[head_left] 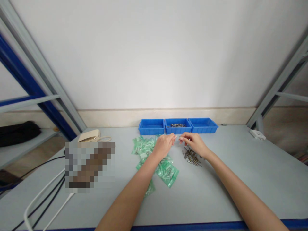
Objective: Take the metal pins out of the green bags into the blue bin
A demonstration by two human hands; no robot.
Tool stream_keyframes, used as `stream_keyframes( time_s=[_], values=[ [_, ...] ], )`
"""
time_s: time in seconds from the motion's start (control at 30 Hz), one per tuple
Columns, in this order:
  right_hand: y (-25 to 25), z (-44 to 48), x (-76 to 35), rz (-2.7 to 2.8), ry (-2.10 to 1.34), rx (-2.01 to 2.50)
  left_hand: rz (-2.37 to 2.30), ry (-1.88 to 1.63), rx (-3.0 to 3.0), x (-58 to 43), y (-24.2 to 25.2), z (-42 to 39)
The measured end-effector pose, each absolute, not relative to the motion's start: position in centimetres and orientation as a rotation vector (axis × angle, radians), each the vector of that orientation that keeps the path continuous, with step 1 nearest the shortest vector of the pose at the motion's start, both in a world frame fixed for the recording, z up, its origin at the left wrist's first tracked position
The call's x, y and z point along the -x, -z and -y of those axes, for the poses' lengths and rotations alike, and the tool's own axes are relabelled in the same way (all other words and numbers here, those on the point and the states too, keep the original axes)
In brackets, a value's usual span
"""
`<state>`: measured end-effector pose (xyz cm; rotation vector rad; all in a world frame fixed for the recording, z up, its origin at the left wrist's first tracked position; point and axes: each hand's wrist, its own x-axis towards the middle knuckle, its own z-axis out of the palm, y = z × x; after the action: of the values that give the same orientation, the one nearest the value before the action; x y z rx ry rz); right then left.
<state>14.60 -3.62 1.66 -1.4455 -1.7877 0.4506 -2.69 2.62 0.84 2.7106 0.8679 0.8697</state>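
My left hand (164,146) is closed, its fingertips pinched together over the green bags; what they grip is too small to make out. Facing it, my right hand (195,143) pinches a thin metal rod (179,137) that points toward the left fingertips. Below the right hand lies a loose pile of slim metal bits (192,158), silver and brassy, resembling drill bits. Green clear plastic bags (167,173) with small metal pieces inside spread under and around my left hand and forearm.
Three blue bins stand in a row at the wall: a left bin (151,130), a middle bin (178,130) holding metal bits (178,125), and a right bin (204,128). A cream case (89,136), cables (45,189) and a pixelated patch are left; a white object (257,134) sits right.
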Motion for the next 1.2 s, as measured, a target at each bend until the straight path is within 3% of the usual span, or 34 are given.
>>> stream_keyframes(
  time_s=[0.2,0.43,0.6,0.77,0.93,1.2],
  values=[
    [-2.1,4.2,-14.4,1.838,-0.425,1.450,-0.858,-0.876,-2.687,2.7,-0.8,-2.6],
    [-1.8,1.6,-13.6,1.402,-0.851,1.425,-0.888,-0.898,-2.517,3.1,-1.0,-2.9],
    [-4.2,-3.5,-14.5,1.224,-0.752,1.428,-0.925,-0.812,-2.465,3.4,-0.9,-3.0],
    [-4.6,-2.1,-16.0,1.434,-0.657,1.437,-0.917,-0.843,-2.485,3.6,-1.1,-3.0],
    [-1.4,3.3,-17.3,2.159,-0.580,1.374,-0.907,-0.832,-2.509,3.5,-0.9,-3.1],
    [-0.6,4.0,-16.5,2.196,-0.539,1.438,-0.918,-0.760,-2.555,3.2,-0.8,-2.9]
  ],
)
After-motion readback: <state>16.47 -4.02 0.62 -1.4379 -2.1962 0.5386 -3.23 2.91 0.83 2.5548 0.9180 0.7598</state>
